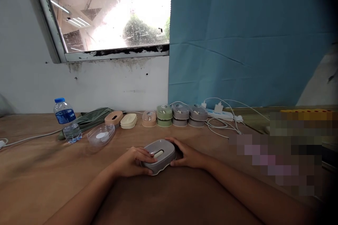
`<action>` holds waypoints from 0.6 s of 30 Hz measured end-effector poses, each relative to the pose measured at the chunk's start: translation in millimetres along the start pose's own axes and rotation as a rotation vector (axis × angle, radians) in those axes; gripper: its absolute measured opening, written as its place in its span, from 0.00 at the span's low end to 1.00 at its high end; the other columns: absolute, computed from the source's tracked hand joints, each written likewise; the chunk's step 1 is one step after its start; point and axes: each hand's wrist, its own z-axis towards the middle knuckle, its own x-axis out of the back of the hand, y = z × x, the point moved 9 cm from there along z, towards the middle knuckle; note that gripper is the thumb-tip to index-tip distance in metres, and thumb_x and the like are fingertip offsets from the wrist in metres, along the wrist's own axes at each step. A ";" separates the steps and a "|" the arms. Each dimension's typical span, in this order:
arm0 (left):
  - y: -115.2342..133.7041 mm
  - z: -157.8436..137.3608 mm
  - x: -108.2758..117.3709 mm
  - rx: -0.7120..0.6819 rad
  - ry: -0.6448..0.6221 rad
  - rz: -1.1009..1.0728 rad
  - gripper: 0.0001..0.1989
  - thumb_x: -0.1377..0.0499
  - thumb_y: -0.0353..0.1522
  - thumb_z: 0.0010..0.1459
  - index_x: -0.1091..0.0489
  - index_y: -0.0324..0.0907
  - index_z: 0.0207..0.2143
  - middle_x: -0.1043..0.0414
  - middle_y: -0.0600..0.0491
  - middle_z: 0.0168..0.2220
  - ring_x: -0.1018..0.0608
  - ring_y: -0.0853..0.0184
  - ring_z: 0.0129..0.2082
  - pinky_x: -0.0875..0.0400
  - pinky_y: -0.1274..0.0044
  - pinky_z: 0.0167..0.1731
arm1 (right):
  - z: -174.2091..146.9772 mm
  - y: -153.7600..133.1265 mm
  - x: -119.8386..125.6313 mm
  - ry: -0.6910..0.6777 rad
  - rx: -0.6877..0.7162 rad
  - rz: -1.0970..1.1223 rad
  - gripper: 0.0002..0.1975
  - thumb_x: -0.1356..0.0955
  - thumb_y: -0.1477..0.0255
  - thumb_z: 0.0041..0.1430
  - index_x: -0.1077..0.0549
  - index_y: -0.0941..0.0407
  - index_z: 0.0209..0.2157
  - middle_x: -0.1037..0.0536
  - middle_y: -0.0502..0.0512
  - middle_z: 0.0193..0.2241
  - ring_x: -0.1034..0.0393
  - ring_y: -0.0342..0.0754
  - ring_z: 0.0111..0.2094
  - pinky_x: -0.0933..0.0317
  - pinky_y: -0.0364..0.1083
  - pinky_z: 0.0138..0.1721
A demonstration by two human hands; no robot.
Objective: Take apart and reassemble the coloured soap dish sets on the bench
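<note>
A grey oval box (165, 147) with rounded sides rests on the table between my two hands. Its top has a slot with a small pale strip (158, 154) in it. My left hand (136, 161) grips the box's left end, fingers over the top and thumb low at the front. From the other end my right hand (186, 154) holds it, thumb at the near side and fingers reaching round the far side. The box's underside and some fingertips are hidden.
Behind stand grey boxes (198, 114), a green one (164, 115), a pinkish one (149, 119), an orange slotted cover (114, 117) and cream pieces (128, 121). To the left are a clear plastic shell (101, 134) and a water bottle (67, 121). Cables trail from a power strip (220, 114).
</note>
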 end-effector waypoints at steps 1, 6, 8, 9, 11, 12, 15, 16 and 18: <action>-1.4 -0.1 2.0 0.016 0.025 -0.024 0.20 0.37 0.36 0.44 0.30 0.46 0.43 0.26 0.51 0.39 0.28 0.64 0.44 0.37 0.75 0.46 | 0.5 0.7 0.4 0.002 -0.001 0.028 0.42 0.29 0.61 0.42 0.52 0.55 0.56 0.45 0.60 0.56 0.50 0.54 0.56 0.53 0.52 0.55; -3.3 -0.2 12.3 0.073 0.099 -0.141 0.19 0.39 0.35 0.46 0.30 0.42 0.43 0.26 0.49 0.39 0.26 0.64 0.39 0.33 0.77 0.39 | 1.1 1.1 1.0 0.004 0.005 0.062 0.44 0.29 0.61 0.41 0.52 0.56 0.56 0.45 0.61 0.56 0.50 0.53 0.56 0.52 0.52 0.55; -6.2 -1.0 17.4 0.104 0.133 -0.164 0.18 0.40 0.36 0.48 0.30 0.41 0.43 0.26 0.49 0.37 0.26 0.66 0.36 0.33 0.78 0.35 | 0.5 2.5 0.6 0.002 -0.005 0.015 0.46 0.28 0.61 0.39 0.53 0.57 0.56 0.46 0.62 0.57 0.50 0.55 0.56 0.53 0.53 0.56; -8.3 -1.7 19.9 0.123 0.153 -0.169 0.18 0.40 0.37 0.48 0.29 0.40 0.42 0.26 0.50 0.36 0.26 0.66 0.34 0.33 0.79 0.33 | 0.2 3.4 0.5 0.003 -0.011 -0.003 0.47 0.28 0.60 0.39 0.54 0.58 0.57 0.47 0.63 0.57 0.51 0.55 0.56 0.53 0.53 0.56; -11.5 -3.0 23.2 0.147 0.183 -0.169 0.18 0.40 0.37 0.48 0.29 0.39 0.41 0.26 0.50 0.34 0.26 0.66 0.33 0.33 0.79 0.32 | -0.5 4.5 0.5 0.004 -0.015 -0.021 0.48 0.28 0.60 0.40 0.55 0.58 0.57 0.48 0.63 0.57 0.51 0.56 0.56 0.53 0.53 0.56; -12.1 -3.2 23.4 0.151 0.187 -0.165 0.18 0.40 0.38 0.47 0.28 0.39 0.41 0.26 0.50 0.34 0.26 0.66 0.33 0.33 0.79 0.31 | -0.8 4.7 0.5 0.005 -0.014 -0.027 0.48 0.29 0.60 0.40 0.56 0.58 0.58 0.48 0.63 0.58 0.51 0.56 0.56 0.53 0.53 0.56; -9.9 -2.6 20.0 0.141 0.169 -0.145 0.18 0.39 0.37 0.47 0.28 0.39 0.40 0.26 0.49 0.34 0.26 0.66 0.33 0.34 0.79 0.32 | -1.4 3.9 0.3 0.002 -0.012 -0.042 0.48 0.29 0.59 0.41 0.56 0.58 0.58 0.47 0.63 0.57 0.51 0.56 0.56 0.53 0.54 0.56; -8.2 -2.5 19.8 0.134 0.176 -0.137 0.18 0.39 0.37 0.47 0.28 0.39 0.40 0.26 0.49 0.34 0.26 0.66 0.33 0.33 0.79 0.32 | -1.5 3.1 0.1 -0.001 -0.012 -0.044 0.48 0.29 0.59 0.41 0.56 0.58 0.58 0.47 0.63 0.57 0.51 0.56 0.56 0.53 0.54 0.56; -4.5 -2.8 21.1 0.122 0.207 -0.119 0.18 0.40 0.37 0.48 0.29 0.39 0.41 0.26 0.50 0.35 0.26 0.66 0.33 0.33 0.78 0.33 | -1.7 0.3 0.0 -0.004 -0.003 -0.040 0.47 0.29 0.59 0.41 0.56 0.58 0.58 0.48 0.63 0.57 0.51 0.56 0.57 0.54 0.55 0.56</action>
